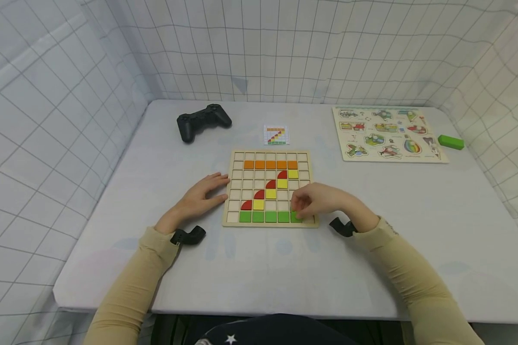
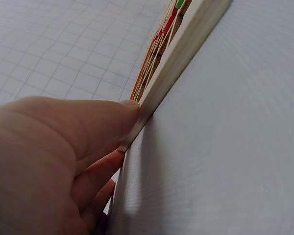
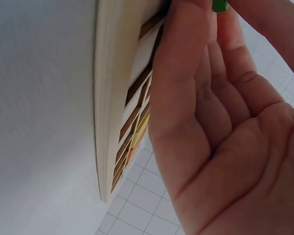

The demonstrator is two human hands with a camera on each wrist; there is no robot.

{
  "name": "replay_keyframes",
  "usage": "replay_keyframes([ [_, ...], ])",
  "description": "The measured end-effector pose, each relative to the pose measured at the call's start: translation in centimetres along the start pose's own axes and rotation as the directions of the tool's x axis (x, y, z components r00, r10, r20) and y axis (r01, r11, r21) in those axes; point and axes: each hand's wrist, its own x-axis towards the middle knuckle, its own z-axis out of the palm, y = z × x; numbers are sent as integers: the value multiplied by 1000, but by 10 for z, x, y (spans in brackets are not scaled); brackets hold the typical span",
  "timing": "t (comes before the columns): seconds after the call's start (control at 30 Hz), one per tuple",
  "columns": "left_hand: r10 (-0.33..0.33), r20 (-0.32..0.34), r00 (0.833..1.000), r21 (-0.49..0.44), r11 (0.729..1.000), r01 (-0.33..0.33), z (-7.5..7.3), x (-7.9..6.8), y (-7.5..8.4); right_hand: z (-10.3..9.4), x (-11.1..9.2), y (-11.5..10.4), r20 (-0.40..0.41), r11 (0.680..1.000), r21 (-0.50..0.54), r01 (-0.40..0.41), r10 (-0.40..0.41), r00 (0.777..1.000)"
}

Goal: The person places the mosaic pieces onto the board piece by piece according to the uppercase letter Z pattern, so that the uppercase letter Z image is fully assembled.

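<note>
A wooden grid board (image 1: 234, 217) lies in the middle of the table. An orange row (image 1: 271, 165) runs near its top, red quarter-circles (image 1: 259, 194) and yellow squares (image 1: 270, 194) form a diagonal, and a green row (image 1: 270, 217) crosses near the bottom. At the right end of that row my right hand (image 1: 317, 199) pinches a green square tile (image 3: 219, 5) between thumb and fingers; the fingers partly cover it. My left hand (image 1: 200, 195) has its fingers extended, with the thumb and fingertips touching the board's left edge (image 2: 159, 83).
Behind the board lies a small pattern card (image 1: 276, 135) showing a similar design. A black game controller (image 1: 204, 121) is at the back left. To the back right are a picture puzzle board (image 1: 388, 134) and a green block (image 1: 451, 142). White gridded curtains (image 1: 302, 48) surround the table.
</note>
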Motion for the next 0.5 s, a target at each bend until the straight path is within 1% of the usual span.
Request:
replay_keyframes([
  [0.2, -2, 6, 1000, 1, 1000, 2, 1, 2, 1, -2, -9, -1, -24, 998, -33, -50, 49, 999],
  [0.37, -6, 12, 1000, -3, 1000, 6, 2, 3, 2, -9, -23, 7, -80, 998, -57, -36, 32, 996],
  [0.5, -9, 13, 1000, -2, 1000, 9, 1, 3, 3, -17, -39, 11, -128, 999, -40, -17, 12, 992],
])
